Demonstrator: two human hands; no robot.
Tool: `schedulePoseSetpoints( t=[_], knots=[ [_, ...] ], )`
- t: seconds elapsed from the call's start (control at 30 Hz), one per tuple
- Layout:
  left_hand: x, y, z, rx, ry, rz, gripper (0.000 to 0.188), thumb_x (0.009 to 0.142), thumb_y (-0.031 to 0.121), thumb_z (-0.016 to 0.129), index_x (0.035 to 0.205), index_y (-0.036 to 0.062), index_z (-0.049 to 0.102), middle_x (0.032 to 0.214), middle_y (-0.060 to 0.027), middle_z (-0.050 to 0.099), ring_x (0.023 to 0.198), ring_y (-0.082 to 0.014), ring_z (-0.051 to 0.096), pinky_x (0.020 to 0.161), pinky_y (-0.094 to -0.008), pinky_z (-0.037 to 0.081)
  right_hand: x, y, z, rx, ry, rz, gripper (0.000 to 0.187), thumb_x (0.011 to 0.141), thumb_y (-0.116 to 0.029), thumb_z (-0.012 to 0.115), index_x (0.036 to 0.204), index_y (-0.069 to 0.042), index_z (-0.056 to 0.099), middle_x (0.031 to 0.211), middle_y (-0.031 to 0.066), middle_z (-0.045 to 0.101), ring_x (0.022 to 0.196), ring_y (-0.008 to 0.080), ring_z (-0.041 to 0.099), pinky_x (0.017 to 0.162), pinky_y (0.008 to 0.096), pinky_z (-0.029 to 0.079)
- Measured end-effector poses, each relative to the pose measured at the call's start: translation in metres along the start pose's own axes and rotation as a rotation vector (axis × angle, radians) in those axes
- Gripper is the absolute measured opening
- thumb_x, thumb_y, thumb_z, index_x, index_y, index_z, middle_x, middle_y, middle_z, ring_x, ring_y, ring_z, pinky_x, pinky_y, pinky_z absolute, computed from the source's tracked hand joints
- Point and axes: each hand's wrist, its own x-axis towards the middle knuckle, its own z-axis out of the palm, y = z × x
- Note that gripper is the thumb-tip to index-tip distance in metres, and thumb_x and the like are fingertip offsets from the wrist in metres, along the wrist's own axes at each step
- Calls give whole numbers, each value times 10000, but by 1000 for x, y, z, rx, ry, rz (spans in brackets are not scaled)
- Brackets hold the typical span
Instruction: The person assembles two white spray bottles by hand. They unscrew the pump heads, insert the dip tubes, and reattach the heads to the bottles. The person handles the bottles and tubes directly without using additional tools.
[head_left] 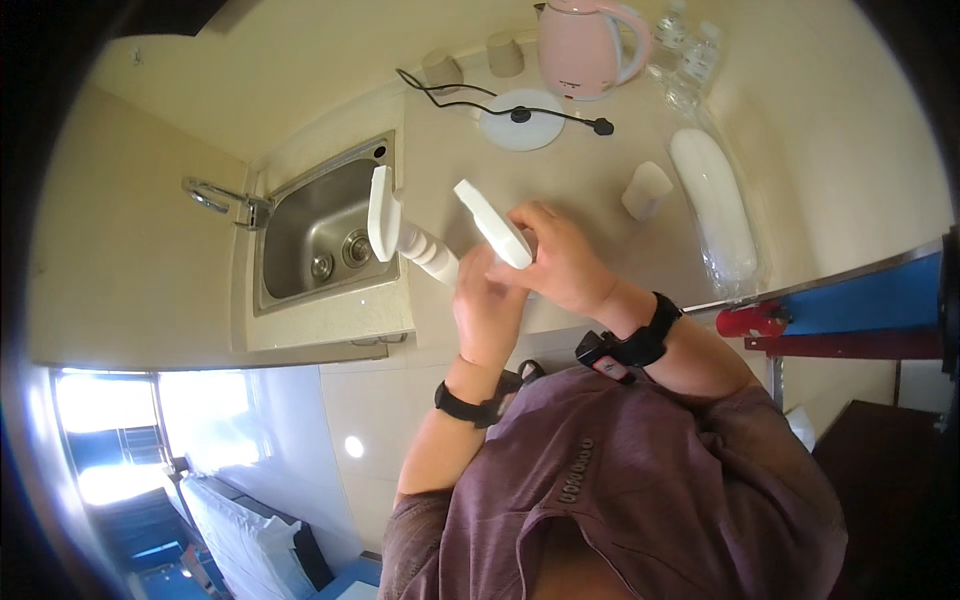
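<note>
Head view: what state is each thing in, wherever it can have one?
Left hand: closed on white flanged piece, tilted
Right hand: closed on white bar-shaped piece, slanted
Pink kettle: upright, off its white base
White base: flat on the counter
Black plug: unplugged, loose
Faucet: no flow visible
White roll: wrapped in clear plastic

Head-worn left fisheye: wide, close view down over purple shirt [655, 470] onto hands [567, 265], counter [595, 170] beyond.
</note>
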Motion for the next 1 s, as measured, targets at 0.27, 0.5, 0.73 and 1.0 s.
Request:
schedulePoseSetpoints(
  t=[0.27, 0.5, 0.73, 1.0],
  knots=[
    [6, 11, 8, -19, -23, -124, 466, 749, 132, 767, 1173, 64, 586, 1118, -120, 604, 865, -258, 611, 671, -337, 500, 6, 8, -22, 306, -139, 203, 326, 751, -150, 724, 1020, -13, 600, 973, 120, 614, 884, 258, 583, 776, 334, 467],
    [3, 9, 14, -36, 26, -52, 448, 745, 148, 777, 1145, 67, 593, 1103, -120, 605, 856, -283, 611, 671, -348, 500, 8, 10, -29, 178, -120, -21, 295, 745, -112, 744, 980, -7, 599, 873, 112, 609, 806, 181, 565, 710, 298, 460],
    [5, 9, 7, -42, 19, -134, 445, 737, 127, 774, 1138, 68, 590, 1097, -122, 608, 938, -296, 601, 719, -367, 498, 9, -3, -6, 168, -2, 224, 291, 768, -146, 759, 967, -10, 596, 846, 82, 601, 808, 138, 546, 718, 282, 453],
    [-3, -7, -10, -84, 51, -120, 479, 733, 124, 779, 1173, 91, 591, 1066, -98, 604, 780, -248, 592, 638, -337, 493, 16, 11, 8, 418, -198, 123, 309, 763, -178, 755, 976, -13, 605, 838, 78, 618, 755, 159, 576, 710, 303, 471]
  ],
)
